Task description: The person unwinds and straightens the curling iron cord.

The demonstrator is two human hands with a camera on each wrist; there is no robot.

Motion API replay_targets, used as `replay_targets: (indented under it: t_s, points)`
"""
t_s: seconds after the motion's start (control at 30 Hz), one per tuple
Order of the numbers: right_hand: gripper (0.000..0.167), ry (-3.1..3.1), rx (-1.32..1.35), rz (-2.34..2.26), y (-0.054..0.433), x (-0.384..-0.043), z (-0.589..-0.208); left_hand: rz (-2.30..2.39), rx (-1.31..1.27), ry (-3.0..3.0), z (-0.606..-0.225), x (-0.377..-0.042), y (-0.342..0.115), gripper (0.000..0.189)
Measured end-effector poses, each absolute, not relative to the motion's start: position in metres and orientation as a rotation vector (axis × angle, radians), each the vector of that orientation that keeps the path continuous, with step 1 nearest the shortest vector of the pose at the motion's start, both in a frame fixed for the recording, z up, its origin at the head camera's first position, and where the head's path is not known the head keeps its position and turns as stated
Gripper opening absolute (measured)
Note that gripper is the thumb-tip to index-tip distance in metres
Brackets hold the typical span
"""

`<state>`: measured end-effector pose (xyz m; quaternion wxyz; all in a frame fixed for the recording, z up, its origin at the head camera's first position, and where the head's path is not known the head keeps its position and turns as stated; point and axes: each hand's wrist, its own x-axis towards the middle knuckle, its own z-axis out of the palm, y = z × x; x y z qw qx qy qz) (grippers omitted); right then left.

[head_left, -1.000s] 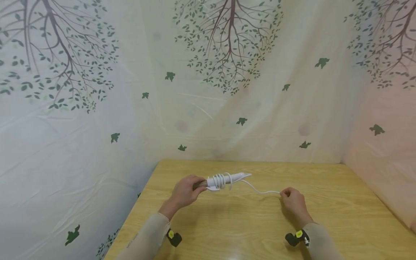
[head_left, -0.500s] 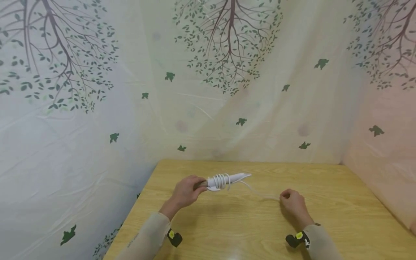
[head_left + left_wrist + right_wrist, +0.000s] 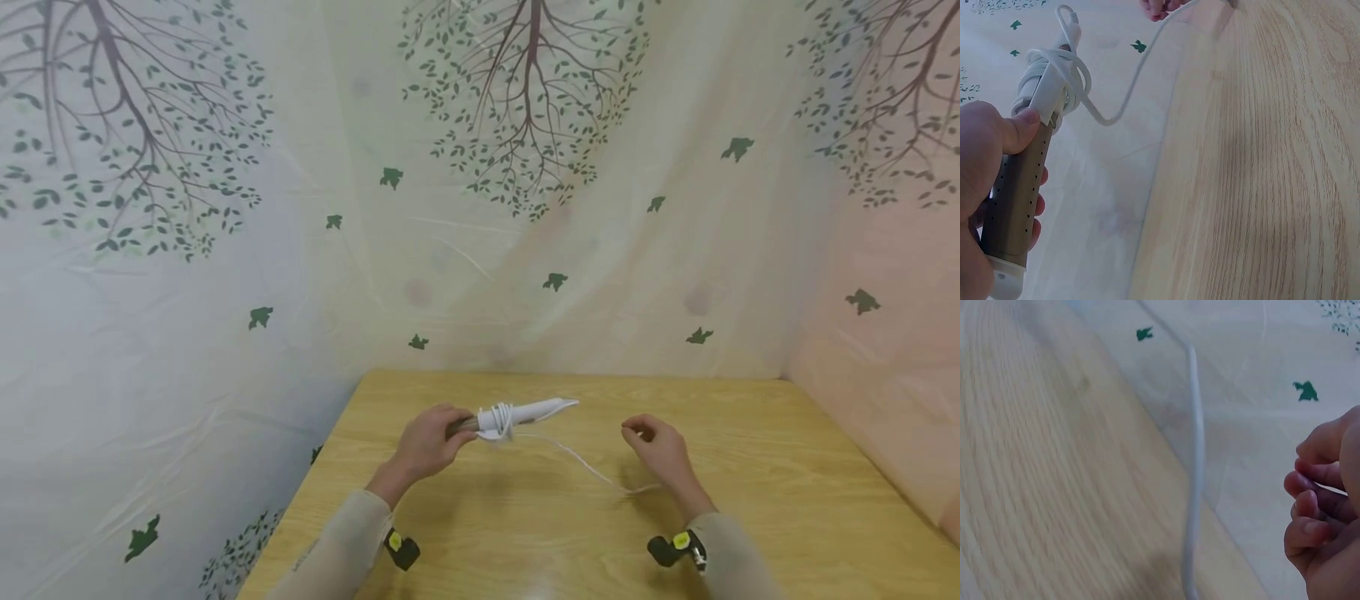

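The left hand [image 3: 429, 440] is clamped on the curling iron [image 3: 1019, 194]; the right hand [image 3: 654, 450], fingers curled, pinches its blurred white cord [image 3: 1194, 462], partly hidden behind fingers.

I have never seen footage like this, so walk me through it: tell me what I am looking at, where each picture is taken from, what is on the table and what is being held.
There is no machine here: a person works with two bare hands and wears three small cameras. The wide picture comes from a camera on the head, looking down at a wooden table with a tree-printed sheet hung behind it. The other two come from cameras strapped to the wrists.

The left hand holds the brown handle of a white curling iron, shown close up in the left wrist view, thumb on top. Its white cord is wound in loops round the barrel, then trails over the table towards the right hand. That hand's fingers are curled with the cord running past them; whether the grip actually pinches it is too blurred to tell.
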<state>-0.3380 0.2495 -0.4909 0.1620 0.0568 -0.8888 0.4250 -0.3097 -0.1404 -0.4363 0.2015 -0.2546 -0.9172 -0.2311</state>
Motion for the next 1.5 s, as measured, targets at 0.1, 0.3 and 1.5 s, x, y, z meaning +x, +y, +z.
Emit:
replay_targets:
  t_s: [0.1,0.3,1.5]
  points:
    - [0.023,-2.494,0.223,1.306,0.241,-0.333,-0.484,-0.633,-0.719,-2.557,-0.436,-0.309,-0.14,0.027]
    - [0.023,-2.433,0.368,1.448,0.219,-0.324,-0.473,-0.62,-0.724,-2.548,-0.435,-0.308,-0.138,0.026]
    - [0.023,-2.387,0.744,1.795,0.113,-0.295,-0.481,-0.603,-0.777,-2.537,-0.417,-0.314,-0.122,0.024]
